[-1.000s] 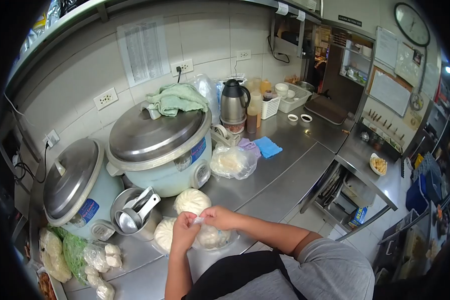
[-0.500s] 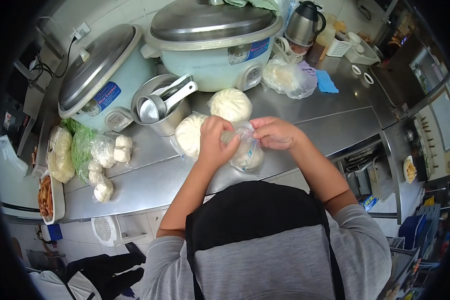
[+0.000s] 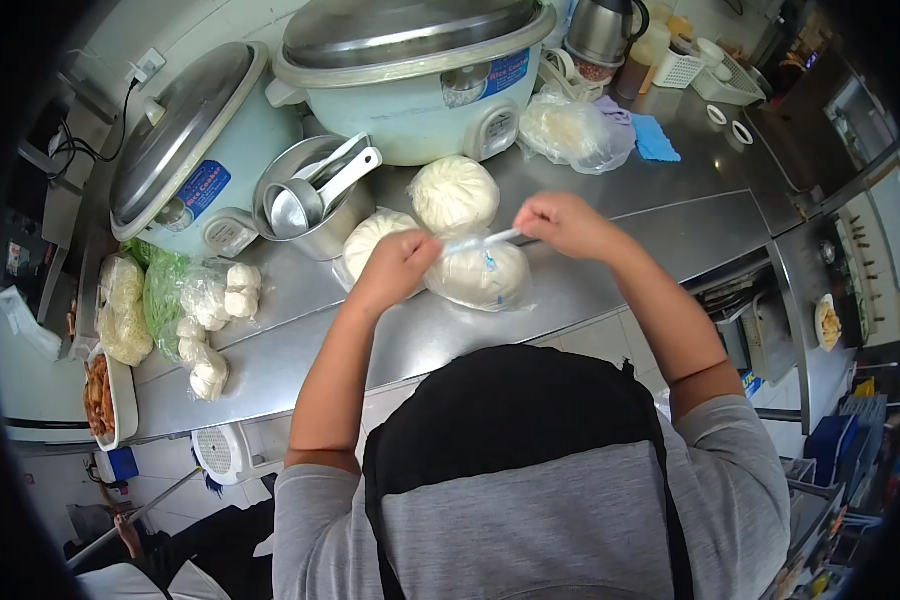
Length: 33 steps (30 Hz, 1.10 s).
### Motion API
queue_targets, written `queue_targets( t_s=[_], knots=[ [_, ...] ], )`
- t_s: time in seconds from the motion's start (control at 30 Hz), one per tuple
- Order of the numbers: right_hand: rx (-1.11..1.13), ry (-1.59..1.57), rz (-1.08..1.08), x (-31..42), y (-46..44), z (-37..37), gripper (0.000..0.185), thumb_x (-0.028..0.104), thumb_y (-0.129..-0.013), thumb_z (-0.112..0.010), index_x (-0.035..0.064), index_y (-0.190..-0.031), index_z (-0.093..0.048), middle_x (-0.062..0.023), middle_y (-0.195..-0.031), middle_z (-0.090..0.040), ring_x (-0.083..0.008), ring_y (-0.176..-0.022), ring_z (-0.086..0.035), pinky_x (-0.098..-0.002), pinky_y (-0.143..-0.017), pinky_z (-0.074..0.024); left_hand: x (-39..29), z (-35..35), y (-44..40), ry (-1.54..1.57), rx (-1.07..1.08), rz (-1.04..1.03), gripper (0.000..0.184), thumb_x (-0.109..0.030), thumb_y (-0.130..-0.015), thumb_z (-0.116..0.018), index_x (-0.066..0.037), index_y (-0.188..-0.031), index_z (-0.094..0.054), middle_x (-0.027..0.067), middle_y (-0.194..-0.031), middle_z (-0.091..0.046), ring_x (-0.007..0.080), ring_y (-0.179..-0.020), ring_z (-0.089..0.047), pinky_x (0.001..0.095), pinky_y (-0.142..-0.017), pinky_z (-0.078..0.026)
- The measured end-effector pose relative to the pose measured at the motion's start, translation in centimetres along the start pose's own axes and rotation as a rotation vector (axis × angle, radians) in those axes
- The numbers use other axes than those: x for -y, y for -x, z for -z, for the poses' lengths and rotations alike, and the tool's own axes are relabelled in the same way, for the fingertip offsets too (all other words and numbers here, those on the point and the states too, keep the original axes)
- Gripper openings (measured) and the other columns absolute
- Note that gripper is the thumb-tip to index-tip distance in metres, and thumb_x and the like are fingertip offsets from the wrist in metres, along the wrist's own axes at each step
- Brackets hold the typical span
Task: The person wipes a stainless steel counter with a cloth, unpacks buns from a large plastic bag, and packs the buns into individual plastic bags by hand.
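A clear plastic bag (image 3: 483,275) with a rounded white mass inside and blue print lies on the steel counter before me. My left hand (image 3: 407,258) is closed on one end of its gathered top. My right hand (image 3: 562,224) pinches the other end, pulled out into a thin white twist. Between the hands the bag's neck is stretched sideways. Just behind sit two more rounded white bagged bundles, a back bundle (image 3: 455,195) and a left bundle (image 3: 375,240), the latter partly hidden by my left hand.
Two large rice cookers, a left cooker (image 3: 195,140) and a back cooker (image 3: 410,110), stand behind a metal pot (image 3: 320,225) holding scoops. Small white bagged pieces (image 3: 205,370) and a dish of brown food (image 3: 100,395) lie left. Another person's hand (image 3: 128,535) grips a pole below.
My hands have drawn apart, the left moving left and the right moving up and right, stretching the bag's top between them. Another person's hand with a pole has come into view lower left.
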State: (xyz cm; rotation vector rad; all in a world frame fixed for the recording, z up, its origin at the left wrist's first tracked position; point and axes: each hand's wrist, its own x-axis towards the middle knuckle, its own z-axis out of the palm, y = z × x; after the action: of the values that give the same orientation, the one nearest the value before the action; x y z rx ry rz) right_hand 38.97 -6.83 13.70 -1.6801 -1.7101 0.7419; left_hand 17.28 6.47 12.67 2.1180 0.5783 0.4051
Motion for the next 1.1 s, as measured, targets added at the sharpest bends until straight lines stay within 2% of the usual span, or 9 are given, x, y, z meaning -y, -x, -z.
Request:
queue_targets(
  t_s=[0.17, 0.23, 0.33, 0.57, 0.67, 0.77, 0.83, 1.03, 1.1],
  knots=[
    [-0.136, -0.225, -0.146, -2.5, 0.5, -2.6, 0.010, 0.013, -0.077, -0.050, 0.0037, -0.078, -0.055, -0.0037, -0.071, -0.055, -0.0104, -0.063, -0.049, -0.0253, -0.059, -0.0409, 0.9, -1.0, 1.8, 0.226, -0.024, 0.204, 0.028, -0.021, -0.080, -0.049, -0.006, -0.056, -0.046, -0.0054, -0.053, -0.040, 0.0033, -0.050, -0.033, 0.0204, -0.043, -0.028],
    [-0.106, -0.642, -0.356, -1.7, -0.3, -2.0, 0.012, 0.014, -0.080, -0.047, 0.0048, -0.085, -0.053, -0.0025, -0.072, -0.054, -0.0077, -0.061, -0.045, -0.0216, -0.056, -0.0386, -0.1, 0.0, 1.1, 0.304, 0.003, 0.211, 0.027, -0.021, -0.080, -0.050, -0.006, -0.057, -0.047, -0.0050, -0.053, -0.041, 0.0031, -0.050, -0.034, 0.0199, -0.044, -0.028],
    [-0.176, -1.082, -0.173, 1.5, -1.2, -2.9, 0.008, 0.014, -0.083, -0.044, 0.0082, -0.087, -0.047, 0.0002, -0.072, -0.050, -0.0047, -0.058, -0.039, -0.0183, -0.055, -0.0348, -2.2, 0.1, 0.0, 0.277, -0.030, 0.143, 0.026, -0.021, -0.079, -0.052, -0.005, -0.058, -0.048, -0.0046, -0.054, -0.042, 0.0028, -0.051, -0.035, 0.0199, -0.044, -0.029],
    [-0.232, -0.941, -0.070, 4.3, -2.3, -4.3, 0.016, 0.011, -0.082, -0.044, 0.0040, -0.096, -0.045, 0.0001, -0.076, -0.051, -0.0041, -0.064, -0.044, -0.0187, -0.057, -0.0378, -5.2, -0.6, -2.5, 0.185, -0.060, 0.053, 0.023, -0.018, -0.077, -0.054, -0.003, -0.061, -0.049, -0.0045, -0.056, -0.044, 0.0028, -0.053, -0.037, 0.0201, -0.045, -0.030],
    [-0.101, -0.666, -0.028, 2.5, -3.0, -4.3, 0.018, 0.011, -0.080, -0.046, 0.0031, -0.097, -0.044, 0.0006, -0.075, -0.050, -0.0050, -0.069, -0.046, -0.0201, -0.060, -0.0387, -5.4, -1.7, -3.1, 0.292, -0.063, 0.048, 0.021, -0.018, -0.077, -0.054, -0.003, -0.063, -0.050, -0.0045, -0.057, -0.045, 0.0030, -0.054, -0.039, 0.0198, -0.047, -0.033],
    [-0.210, -0.762, -0.136, 1.0, -4.1, -4.5, 0.023, 0.010, -0.079, -0.048, 0.0030, -0.100, -0.043, -0.0001, -0.076, -0.050, -0.0061, -0.070, -0.046, -0.0210, -0.062, -0.0386, -2.7, -4.0, -3.6, 0.438, -0.346, -0.119, 0.016, -0.016, -0.076, -0.055, -0.001, -0.071, -0.054, -0.0001, -0.058, -0.051, 0.0087, -0.055, -0.046, 0.0230, -0.052, -0.037],
    [-0.280, -0.729, -0.152, 1.3, -4.0, -4.3, 0.019, 0.008, -0.078, -0.046, 0.0019, -0.096, -0.046, -0.0012, -0.076, -0.051, -0.0067, -0.071, -0.047, -0.0212, -0.063, -0.0390, -0.4, -5.1, -3.3, -0.089, -0.466, -0.417, 0.013, -0.012, -0.074, -0.055, 0.001, -0.076, -0.057, 0.0078, -0.061, -0.056, 0.0173, -0.058, -0.052, 0.0272, -0.056, -0.040],
    [-0.423, -1.065, -0.175, 2.0, -2.7, -4.9, 0.023, 0.004, -0.077, -0.044, 0.0004, -0.100, -0.048, -0.0058, -0.090, -0.050, -0.0080, -0.073, -0.048, -0.0208, -0.067, -0.0387, -0.7, -5.2, -3.6, -0.018, -0.407, -0.112, 0.022, -0.016, -0.074, -0.054, 0.004, -0.064, -0.055, 0.0152, -0.059, -0.054, 0.0239, -0.052, -0.050, 0.0305, -0.051, -0.038],
    [-0.426, -0.865, -0.125, 1.8, -2.5, -5.0, 0.019, 0.004, -0.077, -0.045, 0.0003, -0.093, -0.052, -0.0069, -0.090, -0.052, -0.0109, -0.076, -0.050, -0.0231, -0.068, -0.0397, -1.4, -5.3, -3.4, -0.137, -0.421, -0.042, 0.018, -0.015, -0.070, -0.055, 0.002, -0.061, -0.054, 0.0132, -0.062, -0.055, 0.0253, -0.054, -0.049, 0.0318, -0.053, -0.037]
  ],
)
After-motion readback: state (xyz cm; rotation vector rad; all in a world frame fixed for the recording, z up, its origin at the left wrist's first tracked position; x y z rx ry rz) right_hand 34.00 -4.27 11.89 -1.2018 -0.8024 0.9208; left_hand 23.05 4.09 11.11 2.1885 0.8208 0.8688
